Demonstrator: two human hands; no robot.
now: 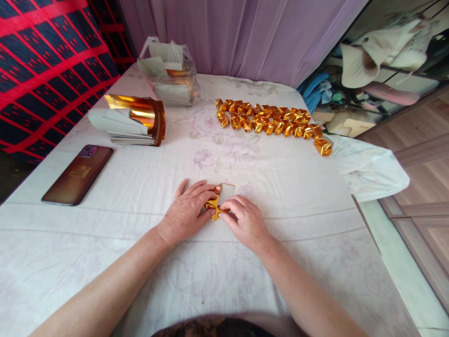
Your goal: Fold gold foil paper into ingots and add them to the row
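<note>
A small sheet of gold foil paper, white on its back, lies partly folded on the tablecloth between my hands. My left hand rests on its left side, thumb and fingertips pressing the gold folds. From the right, my right hand pinches the lower right edge between thumb and fingers. Part of the sheet is hidden beneath the fingers. Farther back, two rows of folded gold paper pieces stand at the right. To the left is a stack of gold and white paper sheets, bent over in a curve.
A brown phone lies at the left. Behind the stack sits a clear plastic bag with more sheets. A pale plastic bag hangs at the table's right edge. Shelves with a white hat stand beyond, and a purple curtain hangs behind.
</note>
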